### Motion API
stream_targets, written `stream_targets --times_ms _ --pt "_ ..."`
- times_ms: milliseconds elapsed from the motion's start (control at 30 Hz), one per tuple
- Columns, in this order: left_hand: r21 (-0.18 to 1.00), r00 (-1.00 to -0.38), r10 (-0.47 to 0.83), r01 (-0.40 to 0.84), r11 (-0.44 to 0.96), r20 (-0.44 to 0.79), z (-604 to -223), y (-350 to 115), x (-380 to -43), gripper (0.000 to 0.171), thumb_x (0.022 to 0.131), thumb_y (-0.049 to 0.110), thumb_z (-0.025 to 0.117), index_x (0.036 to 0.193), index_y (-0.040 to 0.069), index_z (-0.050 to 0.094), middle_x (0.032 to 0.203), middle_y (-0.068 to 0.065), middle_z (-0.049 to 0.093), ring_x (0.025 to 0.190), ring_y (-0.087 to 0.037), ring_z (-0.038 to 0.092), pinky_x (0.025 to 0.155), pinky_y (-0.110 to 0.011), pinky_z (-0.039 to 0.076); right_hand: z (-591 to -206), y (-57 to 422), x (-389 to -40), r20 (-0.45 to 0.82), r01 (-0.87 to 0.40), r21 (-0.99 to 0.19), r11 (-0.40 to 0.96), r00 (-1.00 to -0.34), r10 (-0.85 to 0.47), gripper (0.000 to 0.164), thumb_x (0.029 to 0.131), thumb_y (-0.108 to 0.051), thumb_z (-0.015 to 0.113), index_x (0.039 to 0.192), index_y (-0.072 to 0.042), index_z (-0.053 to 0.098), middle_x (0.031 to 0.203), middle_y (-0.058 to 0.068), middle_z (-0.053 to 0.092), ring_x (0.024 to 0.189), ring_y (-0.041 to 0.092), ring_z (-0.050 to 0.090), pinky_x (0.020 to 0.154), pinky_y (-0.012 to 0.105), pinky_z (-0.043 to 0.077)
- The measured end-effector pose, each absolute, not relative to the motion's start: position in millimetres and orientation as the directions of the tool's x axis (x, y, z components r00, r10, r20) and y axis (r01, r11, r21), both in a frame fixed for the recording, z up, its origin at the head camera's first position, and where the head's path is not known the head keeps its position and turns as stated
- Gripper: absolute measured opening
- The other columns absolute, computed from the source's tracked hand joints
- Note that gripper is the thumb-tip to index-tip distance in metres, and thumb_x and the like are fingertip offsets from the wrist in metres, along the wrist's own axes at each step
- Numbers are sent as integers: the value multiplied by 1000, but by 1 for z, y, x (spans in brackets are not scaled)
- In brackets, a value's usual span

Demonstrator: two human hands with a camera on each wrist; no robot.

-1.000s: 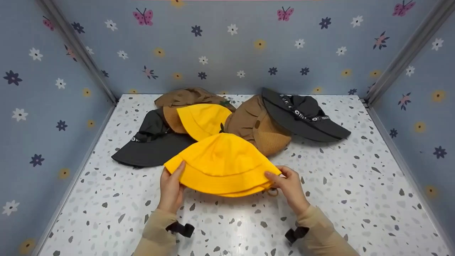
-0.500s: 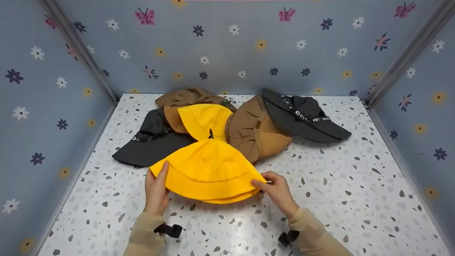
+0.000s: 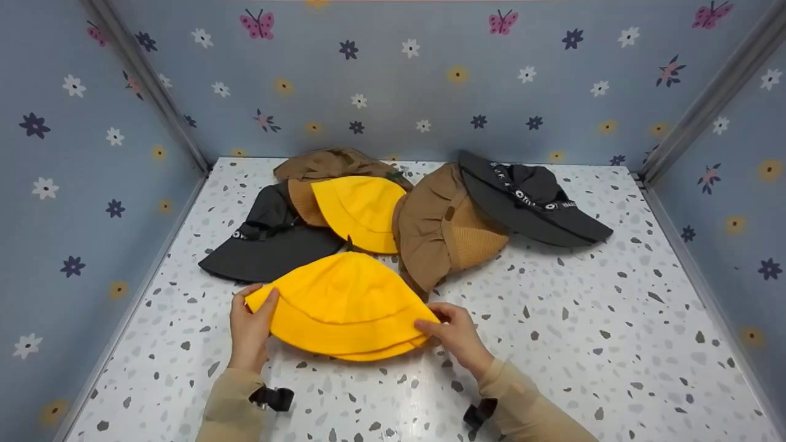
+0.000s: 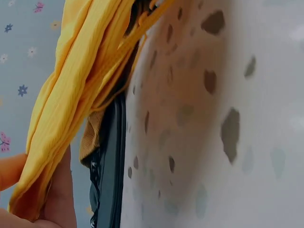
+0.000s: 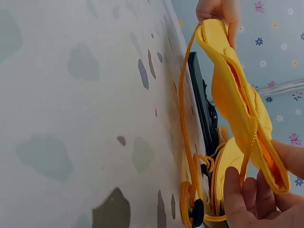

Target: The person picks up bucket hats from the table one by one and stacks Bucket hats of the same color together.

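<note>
1) Both left hand [image 3: 249, 326] and right hand [image 3: 459, 336] pinch, nearly closed, thumbs uppermost
2) Yellow hat [image 3: 344, 304] spans between them, gripped at brim ends
3) Probably light, soft, floppy; brim edges suit best

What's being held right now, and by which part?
The nearer yellow hat, by opposite ends of its brim: left hand at one, right hand at the other.
</note>
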State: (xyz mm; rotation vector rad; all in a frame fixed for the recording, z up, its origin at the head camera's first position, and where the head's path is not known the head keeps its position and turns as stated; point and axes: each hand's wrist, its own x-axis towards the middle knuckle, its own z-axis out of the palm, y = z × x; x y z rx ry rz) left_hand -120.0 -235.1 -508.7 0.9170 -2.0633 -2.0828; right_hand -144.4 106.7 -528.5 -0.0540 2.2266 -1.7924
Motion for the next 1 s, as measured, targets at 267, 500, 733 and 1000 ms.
stream_targets --times_ms 267,500,733,1000 --pt "884 -832 -450 -436 166 -326 -520 -250 -117 51 102 22 55 146 5 37 157 -21 30 136 -35 38 115 -48 35 -535 95 -145 -148 58 -957 284 -940 -306 49 84 -12 77 128 1 61 78 -1 51 64 10 45 53 18 40" --pt "816 -855 -441 -449 363 -274 -531 -258 -117 40 101 19 55 137 0 51 143 -23 49 137 -37 41 118 -51 30 -537 94 -148 -164 29 -926 377 -930 -330 45 86 -17 78 126 -6 63 78 -1 48 66 13 43 56 20 36" --pt "783 -852 -450 -466 413 -269 -534 -261 -119 37 101 16 55 134 0 54 142 -23 51 137 -38 41 118 -52 29 -536 90 -145 -173 -13 -892 453 -915 -365 42 87 -22 76 125 -12 62 77 -2 48 66 14 44 56 21 36" --pt "732 -870 -443 -444 517 -214 -534 -264 -119 33 100 14 56 129 -2 58 136 -26 55 131 -43 46 114 -54 34 -542 85 -140 -70 -157 -864 479 -904 -423 39 88 -19 76 123 -6 62 71 -3 46 62 9 42 56 19 35"
